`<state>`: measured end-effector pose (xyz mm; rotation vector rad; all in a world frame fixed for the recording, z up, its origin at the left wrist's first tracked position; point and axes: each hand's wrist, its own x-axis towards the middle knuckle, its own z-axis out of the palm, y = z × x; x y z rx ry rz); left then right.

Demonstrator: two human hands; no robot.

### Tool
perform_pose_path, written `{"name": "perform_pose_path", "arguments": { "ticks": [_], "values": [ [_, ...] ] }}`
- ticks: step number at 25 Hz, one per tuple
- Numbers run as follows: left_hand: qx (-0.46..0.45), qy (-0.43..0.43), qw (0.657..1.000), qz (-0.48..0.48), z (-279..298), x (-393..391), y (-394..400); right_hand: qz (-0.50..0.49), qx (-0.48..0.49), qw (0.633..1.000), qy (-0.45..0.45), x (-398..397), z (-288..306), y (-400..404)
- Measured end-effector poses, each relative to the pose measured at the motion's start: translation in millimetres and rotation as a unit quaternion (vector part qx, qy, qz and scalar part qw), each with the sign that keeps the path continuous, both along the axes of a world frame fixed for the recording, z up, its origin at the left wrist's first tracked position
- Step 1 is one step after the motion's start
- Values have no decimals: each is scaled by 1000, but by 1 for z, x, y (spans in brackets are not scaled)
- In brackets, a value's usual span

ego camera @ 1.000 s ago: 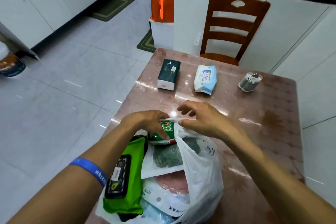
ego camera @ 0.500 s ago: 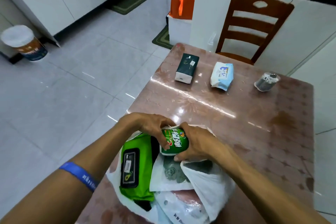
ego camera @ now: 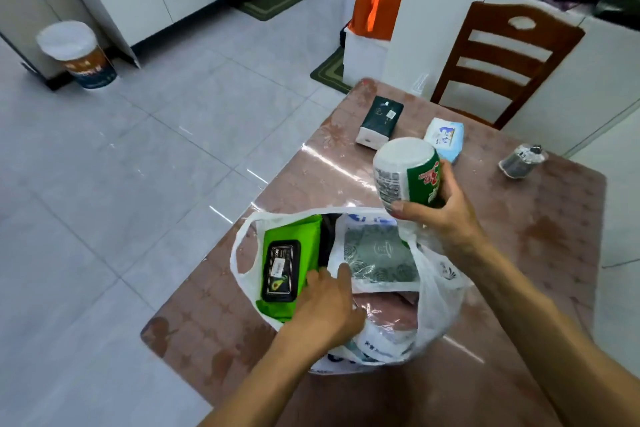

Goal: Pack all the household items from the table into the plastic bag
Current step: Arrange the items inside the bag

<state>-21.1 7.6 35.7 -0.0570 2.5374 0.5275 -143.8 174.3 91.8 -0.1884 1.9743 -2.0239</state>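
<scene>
A white plastic bag [ego camera: 438,291] lies open on the brown table [ego camera: 540,253]. Inside it I see a green wipes pack [ego camera: 289,250] and a grey patterned packet [ego camera: 377,256] over other wrapped goods. My right hand [ego camera: 440,215] holds a green and white can [ego camera: 408,172] tilted above the bag's far rim. My left hand [ego camera: 329,302] reaches into the bag with fingers spread, between the wipes pack and the grey packet. Farther back on the table stand a dark green box [ego camera: 380,120], a blue and white wipes pack [ego camera: 445,137] and a small foil-wrapped item [ego camera: 521,161].
A wooden chair [ego camera: 502,59] stands at the table's far side before white cabinets. An orange bag [ego camera: 377,2] sits on a white box left of them. A lined bin [ego camera: 78,54] is on the tiled floor at the far left.
My right hand has lifted the can up out of the bag's mouth and away to the right. My left hand let go of it and moved down into the bag.
</scene>
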Motion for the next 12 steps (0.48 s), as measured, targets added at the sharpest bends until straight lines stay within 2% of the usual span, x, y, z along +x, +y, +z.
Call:
{"name": "perform_pose_path", "arguments": {
  "ticks": [5, 6, 8, 10, 12],
  "values": [
    [11, 77, 997, -20, -15, 5, 3, -16, -90, 995, 39, 19, 13, -24],
    [8, 77, 996, -38, -16, 6, 1, -4, -65, 997, 42, 22, 9, -31],
    [2, 76, 995, -72, -13, 6, -3, 24, 55, 997, 56, 31, -4, -45],
    [-16, 82, 992, -97, -12, 2, -5, 44, 180, 979, 84, 37, -18, -55],
    [-40, 77, 989, -116, -15, -2, -5, 54, 250, 959, 119, 39, -27, -58]
  ]
}}
